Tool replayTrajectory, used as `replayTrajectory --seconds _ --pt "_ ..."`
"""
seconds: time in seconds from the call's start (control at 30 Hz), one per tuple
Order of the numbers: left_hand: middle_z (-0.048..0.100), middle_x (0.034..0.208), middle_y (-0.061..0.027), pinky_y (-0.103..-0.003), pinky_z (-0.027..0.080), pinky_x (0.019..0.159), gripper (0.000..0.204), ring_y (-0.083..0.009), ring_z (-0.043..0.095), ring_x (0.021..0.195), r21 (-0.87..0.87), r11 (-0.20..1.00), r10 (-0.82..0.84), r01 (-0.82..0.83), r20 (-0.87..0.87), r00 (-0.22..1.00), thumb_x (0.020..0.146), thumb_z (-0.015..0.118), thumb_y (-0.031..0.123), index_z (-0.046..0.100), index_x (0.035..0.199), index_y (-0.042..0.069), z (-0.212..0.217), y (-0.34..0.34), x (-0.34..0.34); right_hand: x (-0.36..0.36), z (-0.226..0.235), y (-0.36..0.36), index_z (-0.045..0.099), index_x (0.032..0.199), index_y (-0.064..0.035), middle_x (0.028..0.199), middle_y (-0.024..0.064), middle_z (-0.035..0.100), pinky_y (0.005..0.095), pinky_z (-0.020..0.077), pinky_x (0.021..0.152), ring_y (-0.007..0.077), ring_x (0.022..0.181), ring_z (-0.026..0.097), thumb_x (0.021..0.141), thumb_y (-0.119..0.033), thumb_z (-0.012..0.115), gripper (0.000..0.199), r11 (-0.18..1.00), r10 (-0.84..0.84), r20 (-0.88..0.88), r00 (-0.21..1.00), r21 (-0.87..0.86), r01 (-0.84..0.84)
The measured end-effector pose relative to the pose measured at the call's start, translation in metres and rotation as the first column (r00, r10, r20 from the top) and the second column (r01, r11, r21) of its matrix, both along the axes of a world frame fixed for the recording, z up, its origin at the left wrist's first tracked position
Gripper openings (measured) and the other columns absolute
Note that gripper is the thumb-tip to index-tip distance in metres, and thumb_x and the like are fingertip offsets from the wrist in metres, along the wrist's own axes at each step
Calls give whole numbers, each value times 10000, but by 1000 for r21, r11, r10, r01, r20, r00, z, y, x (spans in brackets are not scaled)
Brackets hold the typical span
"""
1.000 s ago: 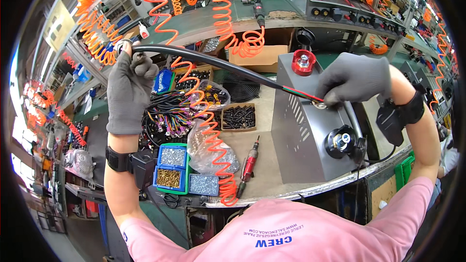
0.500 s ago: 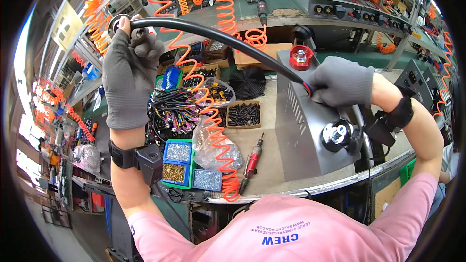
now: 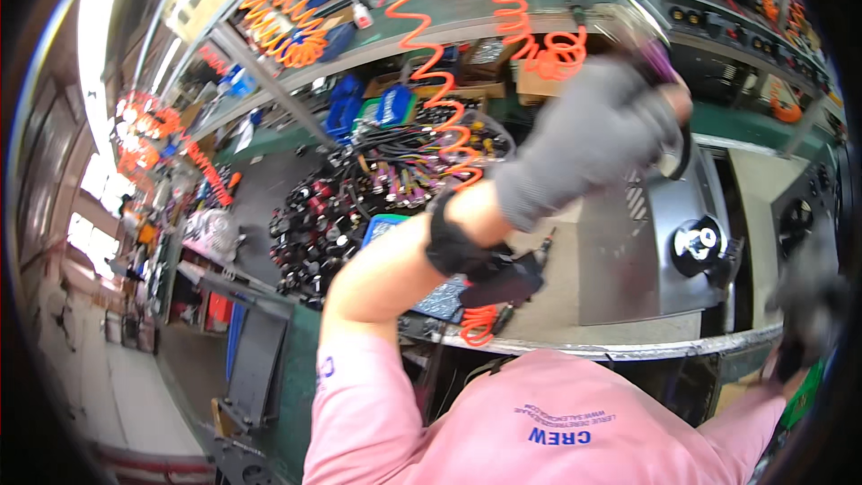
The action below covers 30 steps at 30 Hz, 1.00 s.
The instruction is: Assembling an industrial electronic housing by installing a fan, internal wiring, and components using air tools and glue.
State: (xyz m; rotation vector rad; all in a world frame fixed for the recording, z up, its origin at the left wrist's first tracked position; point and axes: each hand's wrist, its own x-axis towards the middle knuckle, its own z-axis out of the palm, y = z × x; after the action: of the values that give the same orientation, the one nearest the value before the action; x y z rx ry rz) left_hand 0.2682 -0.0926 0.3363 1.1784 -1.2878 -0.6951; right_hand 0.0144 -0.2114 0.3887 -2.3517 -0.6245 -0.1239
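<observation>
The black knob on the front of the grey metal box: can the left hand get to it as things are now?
Probably yes. The left hand is raised just above the grey metal box, gripping a blurred black cable. Nothing lies between it and the black knob, though its fingers are occupied.

Black cable [image 3: 680, 148] — blurred, curving down from gloved left hand [image 3: 597, 139], above grey metal box [image 3: 678, 233]

Coiled orange air hoses [image 3: 431, 45] hang across the bench's [image 3: 628, 328] middle, a heap of black cables [image 3: 359, 189] fills its left, and the grey metal machine [image 3: 691, 224] blocks its right; a bare strip, apparently passable, lies along the front edge.
</observation>
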Motion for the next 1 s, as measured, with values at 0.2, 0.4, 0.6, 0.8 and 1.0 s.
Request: replayTrajectory --seconds 0.2,0.4,0.6,0.8,1.0 --pt "558 646 -73 -255 436 546 225 -77 528 593 63 974 181 -219 369 912 842 541 208 580 881 -10 -90 29 31 -3 -97 40 618 903 31 787 123 632 246 517 538 200 658 639 712 -86 717 245 888 269 -133 954 418 -192" --pt "492 480 -98 -321 394 463 400 -156 483 455 558 687 252 -466 418 873 848 515 327 564 643 -13 -262 168 71 24 -192 78 590 1040 -35 777 53 615 256 457 600 159 646 577 807 -154 610 262 840 128 -455 881 522 148" --pt "608 764 -197 -401 452 649 500 -317 601 723 821 356 131 -446 429 894 774 576 467 581 872 -23 -383 285 6 77 -295 113 536 1087 -41 875 83 610 299 478 690 158 719 589 801 -169 575 315 613 25 -742 670 541 576" --pt "546 697 -218 -440 401 583 320 -380 543 680 702 501 336 -506 382 861 813 526 301 525 744 -12 -392 258 -5 160 -438 147 379 1230 -35 1123 177 506 361 463 791 270 909 566 715 -171 623 586 647 -490 -624 609 207 734" --pt "525 704 -160 -382 404 561 189 -313 540 650 424 853 90 -305 455 886 761 588 203 528 804 30 -297 237 15 200 -469 139 311 1314 -136 1326 118 333 469 283 950 342 1132 362 659 -122 625 726 470 -880 -40 474 -230 852"
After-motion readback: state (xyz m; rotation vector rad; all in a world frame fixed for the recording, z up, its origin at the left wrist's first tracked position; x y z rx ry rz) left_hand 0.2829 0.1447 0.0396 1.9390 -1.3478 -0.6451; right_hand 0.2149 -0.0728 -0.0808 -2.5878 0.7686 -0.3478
